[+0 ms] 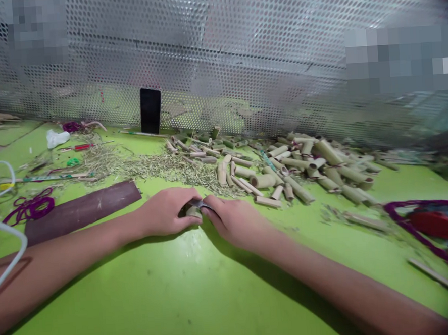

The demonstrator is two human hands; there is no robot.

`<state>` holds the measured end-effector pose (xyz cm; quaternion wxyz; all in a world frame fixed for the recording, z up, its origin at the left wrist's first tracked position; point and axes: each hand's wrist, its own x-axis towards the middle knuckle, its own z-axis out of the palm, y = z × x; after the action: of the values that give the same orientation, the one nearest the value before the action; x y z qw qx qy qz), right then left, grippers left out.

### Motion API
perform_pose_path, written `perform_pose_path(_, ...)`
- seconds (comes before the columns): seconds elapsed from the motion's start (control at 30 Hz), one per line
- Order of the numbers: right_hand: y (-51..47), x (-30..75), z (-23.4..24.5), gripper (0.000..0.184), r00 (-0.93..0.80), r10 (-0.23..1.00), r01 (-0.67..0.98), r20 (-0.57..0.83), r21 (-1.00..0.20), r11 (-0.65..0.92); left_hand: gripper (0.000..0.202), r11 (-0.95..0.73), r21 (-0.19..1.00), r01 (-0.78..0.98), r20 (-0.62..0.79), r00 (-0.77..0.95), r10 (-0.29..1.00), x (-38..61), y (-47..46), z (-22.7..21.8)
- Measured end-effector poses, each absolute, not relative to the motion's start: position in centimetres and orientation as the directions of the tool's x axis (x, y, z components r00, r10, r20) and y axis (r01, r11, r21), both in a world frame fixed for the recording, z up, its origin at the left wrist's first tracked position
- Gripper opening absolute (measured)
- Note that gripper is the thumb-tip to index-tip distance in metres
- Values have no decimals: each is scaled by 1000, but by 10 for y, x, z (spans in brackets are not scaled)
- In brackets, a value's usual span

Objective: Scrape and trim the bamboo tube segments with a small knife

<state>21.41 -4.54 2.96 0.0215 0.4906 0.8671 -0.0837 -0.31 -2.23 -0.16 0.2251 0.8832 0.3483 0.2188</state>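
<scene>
My left hand [168, 210] is closed round a short bamboo piece [193, 211] and holds it down on the green table [171, 297]. My right hand [234, 218] meets it from the right, its fingers pinched on a small dark metal blade [200, 204] that lies against the top of the piece. Just beyond my hands lies a heap of cut bamboo tubes [284, 166] and a spread of fine bamboo shavings [159, 166].
A brown flat board [82, 210] lies left of my hands. Purple cord [32, 207], a white cable [4, 236] and small tools lie at far left. A black phone [150, 110] leans on the perforated metal screen [240, 60]. A red tool [436, 223] with purple cord sits right.
</scene>
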Motion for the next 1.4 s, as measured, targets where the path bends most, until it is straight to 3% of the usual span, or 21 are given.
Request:
perform_pose_path(0.37,-47,221,27,25,-530,834,843,-153,-206,497,32,-739,489,464,292,711,640,-5,-19,-6)
perform_pose_path(0.47,-46,226,25,25,-551,829,823,-97,-225,521,39,-709,536,459,282,694,662,-4,-19,-6)
perform_pose_path(0.6,-42,232,25,27,-541,840,794,33,-307,524,66,-622,601,503,216,647,732,-2,-18,-3)
perform_pose_path(0.73,-44,233,24,35,-605,786,697,130,-391,601,62,-654,595,468,248,667,703,1,-16,-3)
perform_pose_path(0.9,-53,230,22,38,-696,689,605,204,-351,715,59,-666,564,488,248,669,700,3,-14,-5)
perform_pose_path(1.17,-49,226,21,15,-582,803,653,132,-512,558,59,-674,540,504,246,672,699,4,-15,-4)
perform_pose_path(1.4,-41,220,22,13,-521,851,710,62,-523,472,52,-687,551,473,274,675,685,4,-15,-4)
